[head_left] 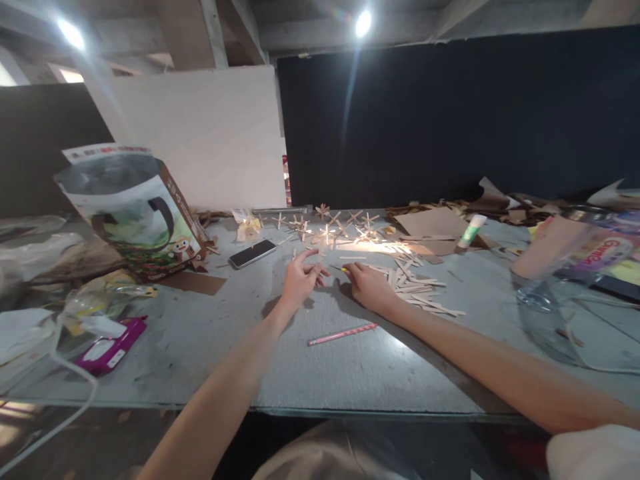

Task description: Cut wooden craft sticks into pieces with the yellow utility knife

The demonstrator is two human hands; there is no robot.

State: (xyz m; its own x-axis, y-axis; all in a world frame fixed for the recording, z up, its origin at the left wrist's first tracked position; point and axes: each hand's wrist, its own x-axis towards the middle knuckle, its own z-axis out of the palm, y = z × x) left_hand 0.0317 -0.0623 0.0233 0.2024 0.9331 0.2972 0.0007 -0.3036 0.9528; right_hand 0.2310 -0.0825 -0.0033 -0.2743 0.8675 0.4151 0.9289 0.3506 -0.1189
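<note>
My left hand (301, 277) is above the grey table, its fingers curved and apart, with nothing I can make out in them. Facing it, my right hand (369, 285) is closed on a small yellow-handled tool (344, 269) with a thin pointed tip aimed left; its exact kind is too small to tell. Beside and under the right forearm lies a heap of flat wooden sticks (417, 290). A single stick (353, 257) rests just beyond the hands. Farther back stand several star shapes (327, 233) of crossed sticks. Nearer to me lies a red-and-white striped pencil (343, 334).
A phone (253, 254) lies left of my hands. A large printed bag (135, 213) stands at the left, with a purple wipes pack (113, 347) in front. Cardboard (431, 223) and a glue stick (471, 231) are behind; clear plastic packaging (550, 300) is at the right.
</note>
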